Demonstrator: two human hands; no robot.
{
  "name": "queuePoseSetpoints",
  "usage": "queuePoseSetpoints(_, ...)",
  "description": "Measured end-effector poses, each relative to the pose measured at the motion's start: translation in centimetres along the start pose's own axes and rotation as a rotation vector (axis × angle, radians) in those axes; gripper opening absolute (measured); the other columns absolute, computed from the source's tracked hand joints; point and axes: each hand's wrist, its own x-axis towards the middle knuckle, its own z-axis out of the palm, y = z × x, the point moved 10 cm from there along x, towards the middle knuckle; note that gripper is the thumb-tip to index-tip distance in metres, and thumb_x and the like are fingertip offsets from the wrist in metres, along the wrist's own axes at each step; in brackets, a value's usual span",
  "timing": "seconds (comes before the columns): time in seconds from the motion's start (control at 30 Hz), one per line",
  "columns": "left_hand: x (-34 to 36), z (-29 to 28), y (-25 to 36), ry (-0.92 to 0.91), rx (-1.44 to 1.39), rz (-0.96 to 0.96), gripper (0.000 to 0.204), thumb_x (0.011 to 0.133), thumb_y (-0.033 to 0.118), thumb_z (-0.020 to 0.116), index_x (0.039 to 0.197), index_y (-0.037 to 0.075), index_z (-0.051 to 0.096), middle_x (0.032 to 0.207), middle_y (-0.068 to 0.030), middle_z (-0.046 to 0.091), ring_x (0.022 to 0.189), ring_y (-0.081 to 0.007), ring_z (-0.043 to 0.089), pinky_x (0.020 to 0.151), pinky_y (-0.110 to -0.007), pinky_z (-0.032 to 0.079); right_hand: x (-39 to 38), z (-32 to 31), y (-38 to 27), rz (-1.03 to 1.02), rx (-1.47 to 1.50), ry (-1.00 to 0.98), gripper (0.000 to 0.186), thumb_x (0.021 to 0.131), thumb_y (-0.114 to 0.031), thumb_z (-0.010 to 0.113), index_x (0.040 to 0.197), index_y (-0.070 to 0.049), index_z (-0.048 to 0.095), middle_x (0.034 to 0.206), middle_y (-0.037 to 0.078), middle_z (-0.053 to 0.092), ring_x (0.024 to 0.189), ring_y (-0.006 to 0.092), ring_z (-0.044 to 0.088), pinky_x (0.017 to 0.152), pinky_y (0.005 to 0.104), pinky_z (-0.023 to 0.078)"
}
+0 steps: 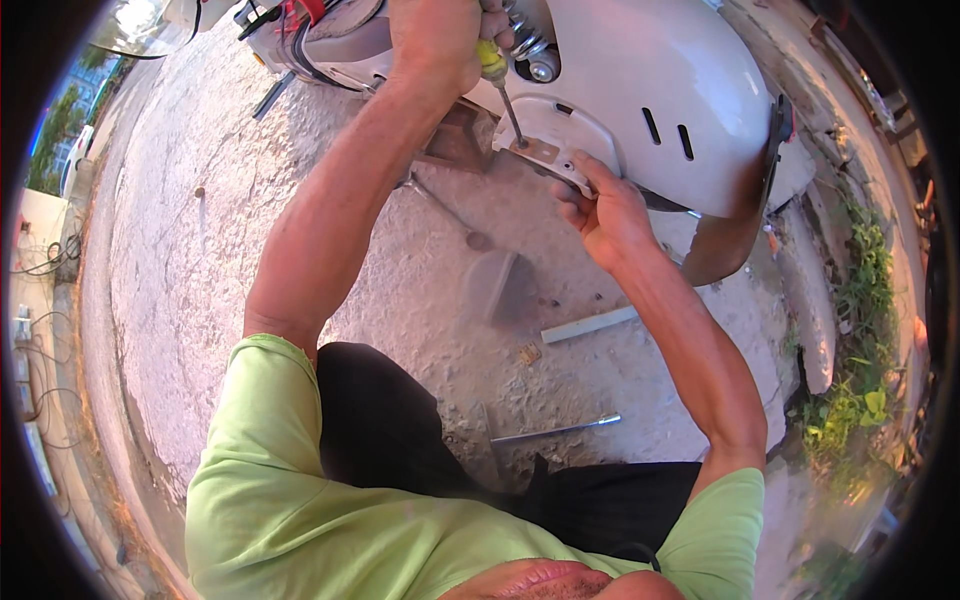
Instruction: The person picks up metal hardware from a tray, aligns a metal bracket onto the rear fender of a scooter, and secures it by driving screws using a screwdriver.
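At the top, my left hand [436, 42] is closed around the handle of a screwdriver [492, 62], which is yellow where it shows. The shaft slants down to the right, and its tip meets a screw spot on a white cover piece [555, 130] at the lower edge of a white scooter [665, 85]. My right hand [608, 205] grips the cover's near edge, thumb on top and fingers curled beneath. Whether the cover is fixed or loose I cannot tell. Just right of the screwdriver handle is the scooter's coil spring [530, 42].
On the rough concrete lie a metal rod tool [555, 430], a pale flat strip [590, 325], a grey block [497, 283] and a thin bar with a rounded end [450, 208]. Green plants [850, 415] grow along the broken edge at right. Cables [50, 255] run at far left.
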Motion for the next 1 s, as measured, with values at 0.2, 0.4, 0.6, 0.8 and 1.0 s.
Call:
queuePoseSetpoints(0.2,0.1,0.8,0.7,-0.012,0.083,0.074,0.023,0.103,0.030,0.061,0.093,0.010,0.061,0.067,0.0013,0.053,0.050,-0.0092,0.048,0.043,-0.025,0.037,-0.3,0.2,-0.1,0.001,-0.009,0.003,0.028,0.098,-0.025,0.072,0.119,-0.007,0.066,0.097,0.002,0.070,0.074,0.0135,0.072,0.056,0.0246,0.054)
queuePoseSetpoints(0.4,-0.4,1.2,-0.8,-0.069,0.020,-0.098,0.025,0.102,0.031,0.059,0.086,0.012,0.056,0.062,0.0002,0.049,0.044,-0.0128,0.042,0.041,-0.029,0.034,-0.8,0.1,-0.3,-0.009,-0.035,0.047,0.027,0.098,-0.026,0.072,0.118,-0.009,0.066,0.097,0.001,0.069,0.076,0.0125,0.071,0.057,0.0239,0.050)
queuePoseSetpoints(0.6,0.0,2.5,-1.4,-0.370,-0.189,-0.197,0.034,0.103,0.034,0.052,0.077,0.012,0.050,0.056,-0.0026,0.045,0.039,-0.0169,0.038,0.040,-0.034,0.033,-0.9,0.1,-0.4,-0.002,-0.056,0.057,0.026,0.098,-0.026,0.072,0.117,-0.009,0.067,0.097,0.002,0.069,0.075,0.0125,0.070,0.056,0.0237,0.049)
queuePoseSetpoints(0.8,0.3,1.9,-1.0,-0.324,-0.222,-0.147,0.031,0.103,0.032,0.055,0.082,0.009,0.054,0.059,-0.0030,0.049,0.041,-0.0168,0.042,0.041,-0.034,0.037,-0.2,-0.1,-0.3,-0.012,-0.068,0.035,0.026,0.099,-0.026,0.071,0.117,-0.009,0.067,0.096,0.001,0.069,0.075,0.0127,0.071,0.054,0.0238,0.050)
queuePoseSetpoints(1.0,-0.4,2.5,1.5,-0.211,0.333,0.083,0.030,0.104,0.028,0.057,0.086,0.005,0.061,0.070,-0.0060,0.060,0.056,-0.0176,0.058,0.054,-0.033,0.048,-0.1,-0.3,-0.1,0.003,-0.054,0.005,0.026,0.098,-0.027,0.072,0.117,-0.010,0.067,0.094,0.001,0.070,0.074,0.0133,0.072,0.053,0.0238,0.052)
